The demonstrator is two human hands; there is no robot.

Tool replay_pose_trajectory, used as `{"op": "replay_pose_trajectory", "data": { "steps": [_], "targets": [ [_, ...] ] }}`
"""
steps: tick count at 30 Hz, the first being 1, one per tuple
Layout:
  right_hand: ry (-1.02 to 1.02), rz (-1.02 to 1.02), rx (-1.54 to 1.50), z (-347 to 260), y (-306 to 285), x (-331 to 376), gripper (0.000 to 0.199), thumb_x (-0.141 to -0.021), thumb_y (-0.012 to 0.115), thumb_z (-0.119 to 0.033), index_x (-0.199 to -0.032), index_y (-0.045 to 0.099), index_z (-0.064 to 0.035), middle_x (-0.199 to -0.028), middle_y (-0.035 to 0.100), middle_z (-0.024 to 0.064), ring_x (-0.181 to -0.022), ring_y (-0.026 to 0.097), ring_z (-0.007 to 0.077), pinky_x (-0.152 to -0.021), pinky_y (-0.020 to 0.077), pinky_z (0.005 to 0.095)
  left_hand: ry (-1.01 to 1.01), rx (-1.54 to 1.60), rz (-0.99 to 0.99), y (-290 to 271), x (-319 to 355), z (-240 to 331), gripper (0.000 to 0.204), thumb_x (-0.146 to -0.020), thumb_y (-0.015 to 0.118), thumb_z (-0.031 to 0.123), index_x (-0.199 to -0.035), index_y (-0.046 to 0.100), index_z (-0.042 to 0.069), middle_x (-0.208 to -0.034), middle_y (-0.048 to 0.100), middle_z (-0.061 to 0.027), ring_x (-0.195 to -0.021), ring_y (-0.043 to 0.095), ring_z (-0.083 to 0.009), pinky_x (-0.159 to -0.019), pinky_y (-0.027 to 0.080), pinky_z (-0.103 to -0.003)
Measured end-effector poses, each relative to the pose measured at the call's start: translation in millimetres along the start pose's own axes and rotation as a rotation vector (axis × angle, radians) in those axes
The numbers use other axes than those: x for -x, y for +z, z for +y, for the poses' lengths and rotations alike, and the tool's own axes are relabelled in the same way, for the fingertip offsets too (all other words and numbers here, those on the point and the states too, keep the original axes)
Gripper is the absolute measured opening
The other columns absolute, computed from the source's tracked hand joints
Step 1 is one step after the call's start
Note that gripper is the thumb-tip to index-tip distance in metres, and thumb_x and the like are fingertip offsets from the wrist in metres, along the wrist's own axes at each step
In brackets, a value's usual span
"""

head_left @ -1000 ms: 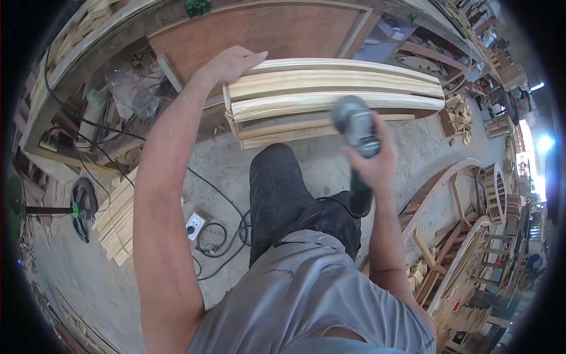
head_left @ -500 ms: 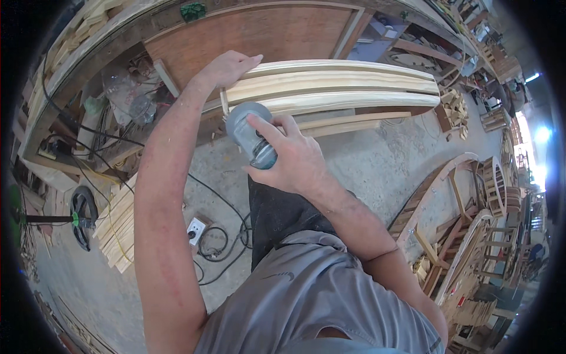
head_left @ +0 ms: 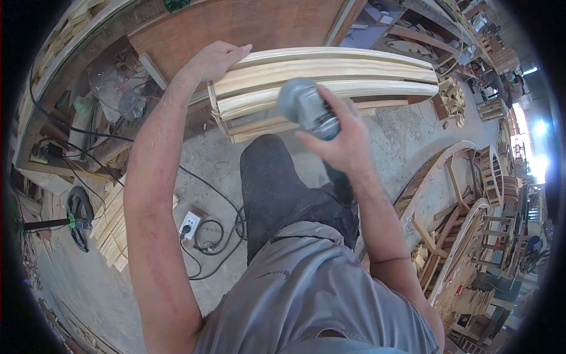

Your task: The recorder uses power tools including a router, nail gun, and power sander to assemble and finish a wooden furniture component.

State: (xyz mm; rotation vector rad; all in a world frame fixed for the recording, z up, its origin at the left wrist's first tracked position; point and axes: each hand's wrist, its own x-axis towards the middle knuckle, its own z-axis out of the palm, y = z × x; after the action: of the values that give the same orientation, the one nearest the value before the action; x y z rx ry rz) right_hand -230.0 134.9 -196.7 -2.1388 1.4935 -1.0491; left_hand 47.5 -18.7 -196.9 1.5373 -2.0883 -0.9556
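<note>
A curved piece of pale wooden slats (head_left: 330,69) lies lengthwise across the far side, with dark gaps between its slats. My left hand (head_left: 216,61) is closed on its far left corner, with the thumb stretched along the top slat. My right hand (head_left: 349,134) is wrapped round an angle grinder (head_left: 321,118) with a teal body and a round grey disc. That disc overlaps the nearest slat in view, left of the middle; whether it touches the wood I cannot tell. The grinder's lower end hangs over my dark trousers.
A power socket block (head_left: 191,224) and coiled black cable (head_left: 212,236) lie on the concrete floor to the left, near a stack of pale strips (head_left: 112,221). Curved wooden frames (head_left: 433,183) stand at right. A wooden panel (head_left: 236,29) rises behind the slats.
My right hand has carried the grinder rightward along the slats, away from their left end. My left hand stays on the same corner. The whole view has shifted slightly.
</note>
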Motion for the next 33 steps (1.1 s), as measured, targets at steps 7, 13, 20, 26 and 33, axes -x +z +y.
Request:
{"op": "replay_pose_trajectory", "data": {
  "steps": [7, 13, 20, 26, 33],
  "targets": [
    [0.227, 0.283, -0.09, 58, -46, 5, 0.072, -0.064, 0.077, -0.021, -0.127, 0.048, -0.0008, -0.116, 0.057, 0.0158, -0.104, 0.055, 0.021, -0.089, 0.0437, 0.0316, 0.046, 0.029, 0.001, 0, 0, -1, 0.057, -0.089, 0.044, 0.056, -0.097, 0.067, 0.004, -0.083, 0.065, -0.0131, -0.075, 0.058, -0.0223, -0.075, 0.045, -0.033],
    [-0.003, 0.117, -0.063, 17, -20, 16, 0.075, -0.061, 0.079, -0.021, -0.127, 0.048, -0.0016, -0.108, 0.057, 0.0139, -0.097, 0.058, 0.0231, -0.086, 0.0454, 0.0333, -0.002, -0.044, 0.022, -5, -1, -1, 0.061, -0.087, 0.043, 0.059, -0.102, 0.066, 0.004, -0.092, 0.065, -0.0148, -0.085, 0.059, -0.0243, -0.079, 0.045, -0.034],
    [-0.138, -0.212, -0.01, -63, 38, -5, 0.077, -0.061, 0.077, -0.035, -0.129, 0.048, -0.0148, -0.109, 0.053, 0.0174, -0.093, 0.06, 0.0338, -0.081, 0.0492, 0.0419, 0.07, -0.024, 0.024, -6, -2, -5, 0.066, -0.086, 0.041, 0.063, -0.102, 0.066, 0.004, -0.094, 0.066, -0.015, -0.085, 0.059, -0.0244, -0.08, 0.045, -0.034],
    [-0.113, -0.322, 0.115, -82, 55, -12, 0.078, -0.059, 0.078, -0.028, -0.129, 0.048, -0.015, -0.106, 0.054, 0.0163, -0.095, 0.059, 0.0339, -0.081, 0.0498, 0.0412, 0.09, -0.058, 0.029, -5, -6, -8, 0.062, -0.087, 0.041, 0.062, -0.104, 0.067, 0.008, -0.093, 0.066, -0.0135, -0.083, 0.058, -0.0236, -0.079, 0.044, -0.034],
    [-0.118, -0.124, 0.064, -58, 36, -22, 0.072, -0.062, 0.075, -0.029, -0.127, 0.05, -0.0122, -0.108, 0.055, 0.0186, -0.093, 0.061, 0.0341, -0.08, 0.0506, 0.0403, 0.041, -0.046, 0.024, -6, -4, -6, 0.059, -0.088, 0.041, 0.061, -0.102, 0.067, 0.01, -0.088, 0.065, -0.0124, -0.077, 0.058, -0.0212, -0.075, 0.045, -0.034]
  ]
}}
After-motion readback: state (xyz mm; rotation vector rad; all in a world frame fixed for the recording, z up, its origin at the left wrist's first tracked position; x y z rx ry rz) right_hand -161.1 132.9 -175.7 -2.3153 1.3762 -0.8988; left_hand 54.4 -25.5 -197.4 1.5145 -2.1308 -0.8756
